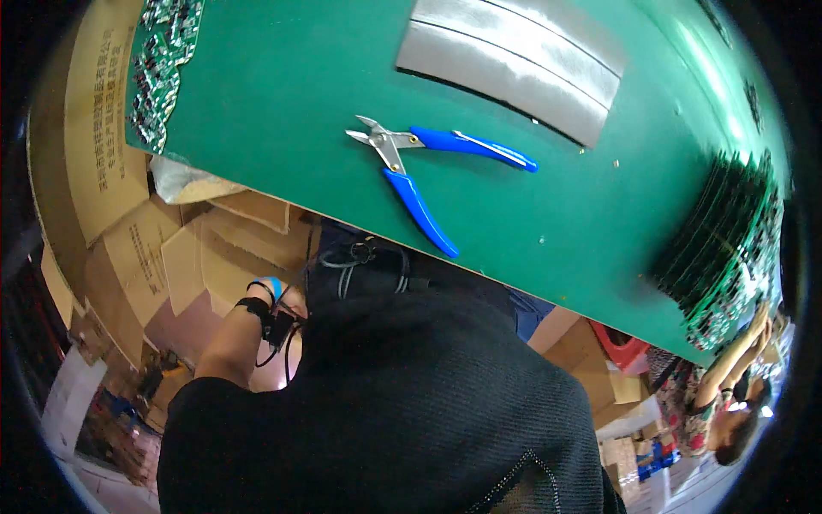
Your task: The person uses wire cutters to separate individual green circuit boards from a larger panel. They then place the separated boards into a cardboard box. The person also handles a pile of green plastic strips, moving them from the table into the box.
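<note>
My left hand (294, 301) hangs below the table edge, close against my dark clothing. A blue band, a black strap and a small black device with cables are round its wrist. Its fingers are hidden, so I cannot see whether it holds anything. My right hand is out of view. On the green tabletop (282, 111) lie side cutters (394, 146) with blue handles, their jaws apart and pointing left, touched by no hand. Beyond them rests a flat silver-grey panel (514, 64) with dark lines across it.
Circuit boards (167, 73) lie at the table's far left; a dense row of boards (719, 240) stands at the right. Cardboard boxes (107, 120) fill the left side below the table. A co-worker (706, 398) sits at the right, near a red container (621, 347).
</note>
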Demonstrator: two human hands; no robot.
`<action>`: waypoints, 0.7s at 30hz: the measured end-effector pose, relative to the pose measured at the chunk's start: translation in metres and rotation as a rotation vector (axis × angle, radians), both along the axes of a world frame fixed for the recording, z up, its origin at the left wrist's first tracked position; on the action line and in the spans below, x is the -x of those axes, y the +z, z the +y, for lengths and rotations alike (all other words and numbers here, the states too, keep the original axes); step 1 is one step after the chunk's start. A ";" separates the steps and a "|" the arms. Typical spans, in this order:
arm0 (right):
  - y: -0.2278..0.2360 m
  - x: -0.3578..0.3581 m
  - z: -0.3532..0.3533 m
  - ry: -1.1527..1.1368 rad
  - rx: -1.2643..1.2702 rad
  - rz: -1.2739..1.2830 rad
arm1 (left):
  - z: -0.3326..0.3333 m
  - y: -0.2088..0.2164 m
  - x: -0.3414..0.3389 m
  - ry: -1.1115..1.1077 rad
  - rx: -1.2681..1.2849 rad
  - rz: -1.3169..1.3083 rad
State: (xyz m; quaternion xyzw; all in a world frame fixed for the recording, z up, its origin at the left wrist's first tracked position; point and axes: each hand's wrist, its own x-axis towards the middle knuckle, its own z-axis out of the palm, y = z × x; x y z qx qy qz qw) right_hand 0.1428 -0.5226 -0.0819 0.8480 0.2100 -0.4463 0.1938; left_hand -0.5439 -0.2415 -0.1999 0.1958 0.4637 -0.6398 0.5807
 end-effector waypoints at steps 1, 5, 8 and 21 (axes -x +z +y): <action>-0.011 0.004 -0.014 0.014 0.043 0.010 | 0.005 0.000 -0.019 0.110 0.025 0.043; -0.060 0.058 -0.104 -0.048 0.159 0.066 | 0.054 -0.045 -0.034 -0.097 -0.163 -0.612; -0.082 0.102 -0.134 -0.065 0.181 0.087 | 0.090 -0.058 -0.066 -0.565 -0.762 -0.747; 0.075 0.230 0.265 0.748 -1.309 -0.110 | 0.161 0.164 -0.192 1.225 -0.799 -1.614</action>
